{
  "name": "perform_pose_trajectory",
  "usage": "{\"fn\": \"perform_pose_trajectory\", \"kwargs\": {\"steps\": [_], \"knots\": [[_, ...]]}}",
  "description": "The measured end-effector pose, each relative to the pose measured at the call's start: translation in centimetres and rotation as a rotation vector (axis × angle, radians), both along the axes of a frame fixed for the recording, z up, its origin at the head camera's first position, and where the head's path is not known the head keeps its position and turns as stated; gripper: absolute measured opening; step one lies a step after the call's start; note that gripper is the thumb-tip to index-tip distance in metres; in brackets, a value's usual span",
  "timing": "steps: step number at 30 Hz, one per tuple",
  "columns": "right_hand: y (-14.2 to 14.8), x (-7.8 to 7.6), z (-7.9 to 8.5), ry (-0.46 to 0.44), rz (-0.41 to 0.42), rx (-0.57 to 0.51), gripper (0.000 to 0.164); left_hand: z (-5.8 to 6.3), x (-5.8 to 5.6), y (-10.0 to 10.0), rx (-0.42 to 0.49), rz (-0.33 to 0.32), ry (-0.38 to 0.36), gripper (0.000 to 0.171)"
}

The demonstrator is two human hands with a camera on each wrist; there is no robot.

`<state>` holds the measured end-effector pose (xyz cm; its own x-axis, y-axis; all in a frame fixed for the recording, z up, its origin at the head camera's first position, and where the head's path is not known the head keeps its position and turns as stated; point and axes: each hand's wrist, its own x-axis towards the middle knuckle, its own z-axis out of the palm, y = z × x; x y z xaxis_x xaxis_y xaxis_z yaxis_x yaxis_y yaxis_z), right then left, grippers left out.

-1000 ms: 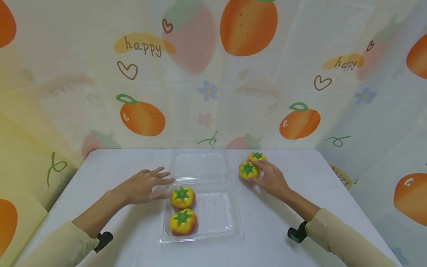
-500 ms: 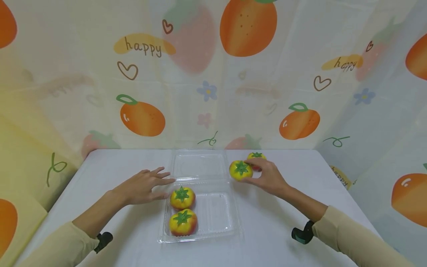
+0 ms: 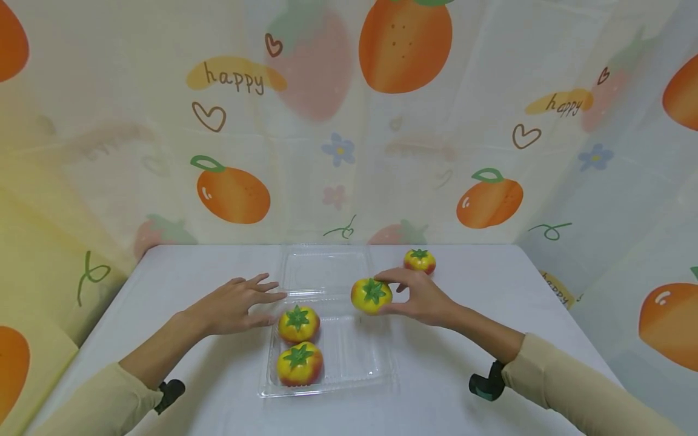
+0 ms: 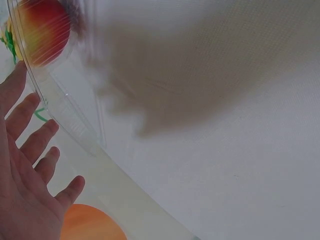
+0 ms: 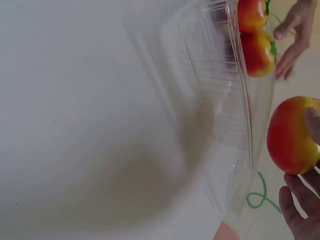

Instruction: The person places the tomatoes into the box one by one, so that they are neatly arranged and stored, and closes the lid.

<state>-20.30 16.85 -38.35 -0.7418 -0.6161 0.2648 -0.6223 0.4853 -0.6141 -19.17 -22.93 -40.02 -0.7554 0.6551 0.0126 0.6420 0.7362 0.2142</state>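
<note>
My right hand [image 3: 422, 297] pinches a yellow-red tomato [image 3: 371, 295] with a green star-shaped top between thumb and fingers. In the head view it overlaps the right back part of a clear plastic clamshell box [image 3: 357, 384]; the right wrist view has the tomato [image 5: 292, 135] raised beside the box wall. Two similar tomatoes, a rear one [image 3: 299, 324] and a front one [image 3: 300, 363], sit in the box's left side. Fingers spread, my left hand [image 3: 240, 306] is at the box's left edge, its fingertips right at the rim.
Another tomato [image 3: 420, 261] rests on the white table [image 3: 469, 266] near the back, behind my right hand. The box's lid [image 3: 327, 269] lies folded open toward the back. A fruit-printed curtain [image 3: 305, 181] hangs behind and around the table.
My right hand has lifted one tomato from beside the back one and carried it left and toward me, over the box. The left hand stays in place.
</note>
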Motion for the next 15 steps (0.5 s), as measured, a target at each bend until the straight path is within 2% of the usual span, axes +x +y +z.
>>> {"fn": "perform_pose_trajectory", "kwargs": {"steps": [7, 15], "knots": [[-0.63, -0.02, -0.48, -0.036, 0.081, 0.067, 0.055, -0.09, -0.05, -0.08, 0.001, 0.002, -0.001, 0.053], [-1.08, 0.18, -0.9, -0.046, 0.089, 0.141, 0.055, -0.2, -0.01, -0.1, 0.003, -0.005, 0.001, 0.054]]}}
